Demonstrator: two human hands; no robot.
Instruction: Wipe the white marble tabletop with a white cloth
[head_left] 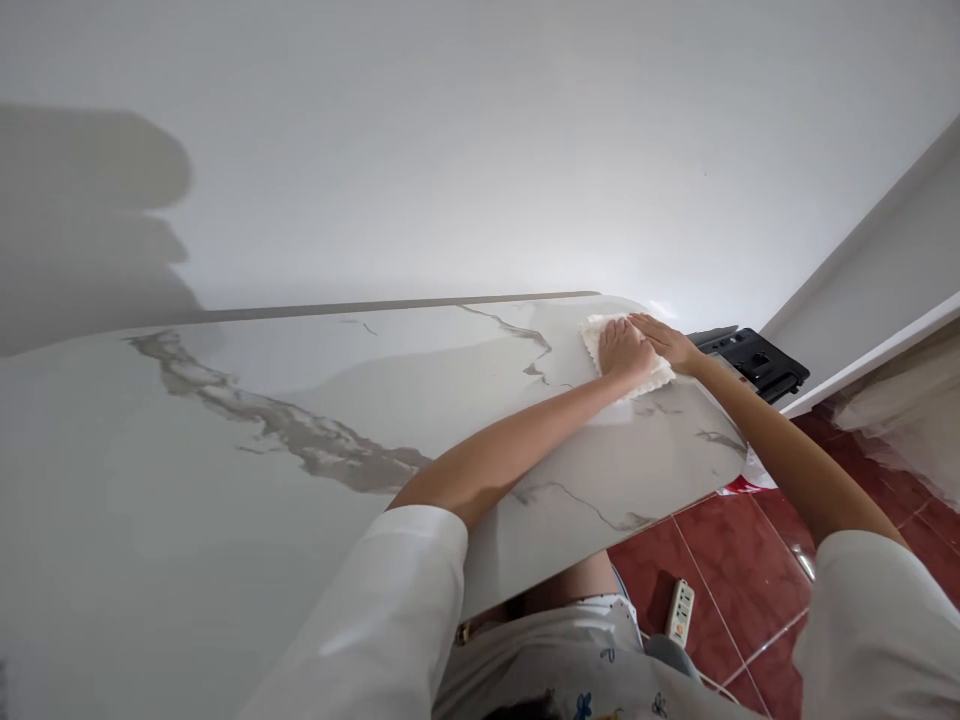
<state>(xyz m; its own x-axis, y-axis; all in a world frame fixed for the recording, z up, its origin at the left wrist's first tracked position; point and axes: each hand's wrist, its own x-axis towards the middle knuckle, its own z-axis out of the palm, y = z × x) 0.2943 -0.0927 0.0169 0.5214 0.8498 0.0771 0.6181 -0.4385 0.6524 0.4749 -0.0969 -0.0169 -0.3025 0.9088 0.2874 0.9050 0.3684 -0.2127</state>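
A white cloth with a scalloped edge (600, 328) lies pressed against the far right part of a white marble-patterned tabletop (465, 400). My left hand (627, 350) rests on top of it, fingers bent and gripping the fabric. Right beside it, my right hand (669, 345) reaches in with its fingers stretched flat over the cloth's upper right edge, touching or nearly touching my left hand. Part of the cloth is hidden beneath both hands.
A pale wall (420, 150) rises behind the tabletop. Past its right end sits a black plastic case (769, 362). Below, a white power strip (680, 612) with a cord lies on the red tiled floor (712, 560). Sheer fabric (900, 400) hangs at the far right.
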